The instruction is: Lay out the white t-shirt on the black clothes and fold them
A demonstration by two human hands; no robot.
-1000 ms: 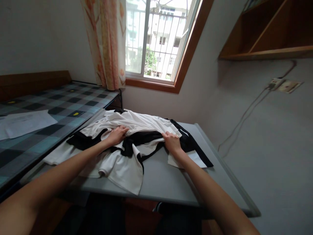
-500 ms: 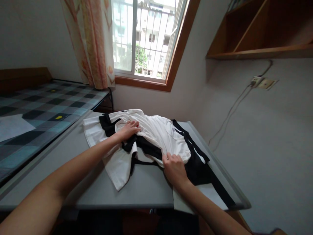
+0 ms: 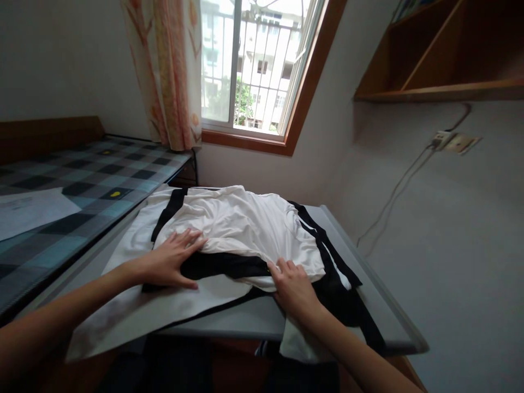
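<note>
A white garment with black bands (image 3: 245, 224) lies spread over the grey table (image 3: 380, 316), its near edge hanging off the front. My left hand (image 3: 172, 262) lies flat on the cloth with fingers spread, just left of a black band. My right hand (image 3: 292, 286) rests on the garment's near right side, fingers bent onto a white fold. Whether it pinches the cloth is unclear.
A bed with a blue and black checked cover (image 3: 82, 185) adjoins the table on the left, with a white sheet of paper (image 3: 28, 210) on it. A window (image 3: 254, 65) with a curtain (image 3: 167, 71) is behind; a wooden shelf (image 3: 442, 60) and wall socket (image 3: 450, 142) are at right.
The garment has been pulled flatter and nearer, its lower part now draped over the table's front edge. My left hand moved toward me and spread flat; my right hand stayed near the right fold.
</note>
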